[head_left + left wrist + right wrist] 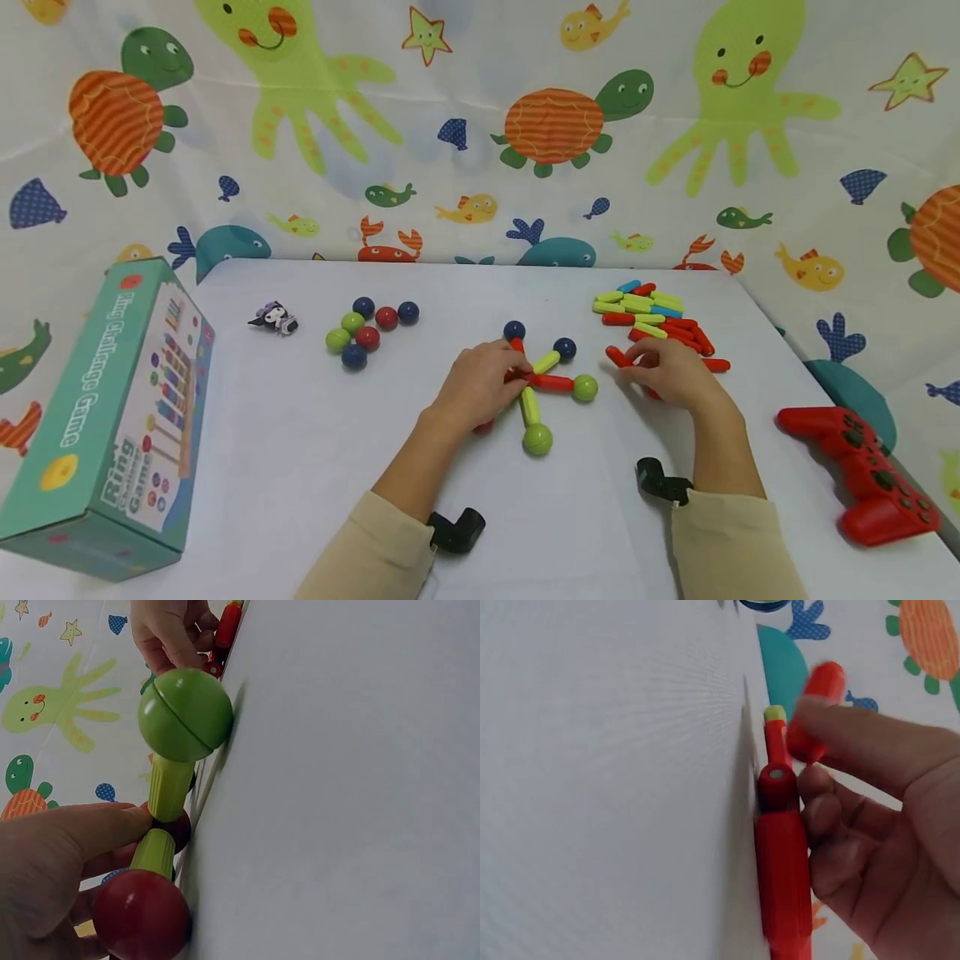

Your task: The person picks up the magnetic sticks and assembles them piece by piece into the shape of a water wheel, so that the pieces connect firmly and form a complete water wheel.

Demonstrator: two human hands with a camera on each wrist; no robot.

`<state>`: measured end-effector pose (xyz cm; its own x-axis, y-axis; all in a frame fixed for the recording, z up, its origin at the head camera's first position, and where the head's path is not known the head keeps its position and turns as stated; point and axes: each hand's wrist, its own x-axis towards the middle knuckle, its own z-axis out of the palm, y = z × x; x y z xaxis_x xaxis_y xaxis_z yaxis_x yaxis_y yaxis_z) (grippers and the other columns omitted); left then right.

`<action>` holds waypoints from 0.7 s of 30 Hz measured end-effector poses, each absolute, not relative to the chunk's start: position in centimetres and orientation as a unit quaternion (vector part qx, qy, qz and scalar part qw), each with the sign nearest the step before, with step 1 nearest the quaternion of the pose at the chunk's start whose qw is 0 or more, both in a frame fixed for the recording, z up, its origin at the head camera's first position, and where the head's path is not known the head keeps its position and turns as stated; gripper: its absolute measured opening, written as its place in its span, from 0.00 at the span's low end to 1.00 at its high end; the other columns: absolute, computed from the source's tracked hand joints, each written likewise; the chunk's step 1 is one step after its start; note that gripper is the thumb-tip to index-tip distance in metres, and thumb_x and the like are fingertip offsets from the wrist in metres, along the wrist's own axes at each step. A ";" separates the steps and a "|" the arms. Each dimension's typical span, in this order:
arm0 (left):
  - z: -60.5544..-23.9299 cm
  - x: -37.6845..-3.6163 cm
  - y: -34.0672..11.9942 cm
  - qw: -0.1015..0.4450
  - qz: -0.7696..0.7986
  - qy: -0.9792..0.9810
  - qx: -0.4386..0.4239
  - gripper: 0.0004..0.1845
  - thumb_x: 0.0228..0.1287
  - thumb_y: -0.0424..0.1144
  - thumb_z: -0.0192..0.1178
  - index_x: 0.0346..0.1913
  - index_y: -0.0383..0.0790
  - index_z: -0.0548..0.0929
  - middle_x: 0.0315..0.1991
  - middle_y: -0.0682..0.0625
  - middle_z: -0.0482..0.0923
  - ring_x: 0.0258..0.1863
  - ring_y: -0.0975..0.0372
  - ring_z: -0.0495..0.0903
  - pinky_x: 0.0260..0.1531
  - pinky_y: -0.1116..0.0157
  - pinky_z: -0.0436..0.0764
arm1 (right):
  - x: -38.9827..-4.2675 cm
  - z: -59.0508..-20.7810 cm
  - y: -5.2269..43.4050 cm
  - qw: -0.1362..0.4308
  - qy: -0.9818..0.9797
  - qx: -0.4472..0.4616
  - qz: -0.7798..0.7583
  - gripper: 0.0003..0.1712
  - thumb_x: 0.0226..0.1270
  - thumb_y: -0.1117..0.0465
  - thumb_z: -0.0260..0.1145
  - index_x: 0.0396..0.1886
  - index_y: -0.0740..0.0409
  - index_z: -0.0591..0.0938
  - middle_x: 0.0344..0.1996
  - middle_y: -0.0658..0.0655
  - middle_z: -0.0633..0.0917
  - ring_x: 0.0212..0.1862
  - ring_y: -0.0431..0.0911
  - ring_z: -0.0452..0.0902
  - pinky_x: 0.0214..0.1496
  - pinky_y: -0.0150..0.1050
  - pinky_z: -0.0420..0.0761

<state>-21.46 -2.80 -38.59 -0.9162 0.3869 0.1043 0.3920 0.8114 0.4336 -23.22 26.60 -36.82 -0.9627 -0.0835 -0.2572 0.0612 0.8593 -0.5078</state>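
Note:
In the head view my left hand (476,383) grips the middle of a star-shaped build of magnetic sticks and balls. Its arms include a red stick (552,383) with a green ball (586,387), and a yellow-green stick (530,407) ending in another green ball (537,439). Dark blue balls tip two far arms. The left wrist view shows my thumb at the dark red centre ball (178,829), with a red ball (142,915) nearest the camera. To the right, my right hand (671,367) pinches a loose red stick (817,712). Below its curled fingers lies another red stick (784,870).
A pile of red, yellow-green and blue sticks (637,304) lies beyond my right hand. Loose balls (367,337) and a small figurine (275,318) sit at the back left. A game box (105,417) stands far left; a red game controller (858,475) lies right.

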 end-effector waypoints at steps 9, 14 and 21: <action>-38.3 -21.4 -3.2 0.005 -0.240 -0.950 -0.198 0.13 0.67 0.43 0.70 0.53 0.50 0.90 0.42 0.52 0.83 0.42 0.60 0.79 0.45 0.63 0.83 | -23.5 -36.3 23.9 0.168 0.902 0.005 -0.397 0.29 0.76 0.49 0.65 0.66 0.63 0.75 0.44 0.60 0.89 0.43 0.49 0.82 0.46 0.34 0.81; -38.2 -21.2 -3.4 -0.006 -0.237 -0.951 -0.199 0.13 0.69 0.43 0.69 0.54 0.49 0.90 0.43 0.51 0.83 0.43 0.60 0.78 0.47 0.63 0.84 | -23.9 -36.5 21.4 0.207 0.891 0.031 -0.402 0.29 0.75 0.49 0.64 0.65 0.65 0.76 0.38 0.57 0.85 0.43 0.48 0.80 0.44 0.33 0.81; -38.2 -21.1 -3.1 -0.006 -0.227 -0.955 -0.191 0.13 0.69 0.43 0.69 0.54 0.49 0.90 0.44 0.52 0.83 0.43 0.61 0.79 0.46 0.64 0.84 | -24.2 -36.3 20.3 0.221 0.912 0.030 -0.344 0.25 0.72 0.49 0.64 0.56 0.65 0.82 0.36 0.57 0.83 0.43 0.49 0.77 0.41 0.34 0.78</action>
<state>-21.14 -3.13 -38.24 -0.9267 0.3681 0.0755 0.3627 0.8235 0.4362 -24.16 20.29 -36.31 -0.9006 -0.0974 -0.4235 0.2065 0.7616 -0.6143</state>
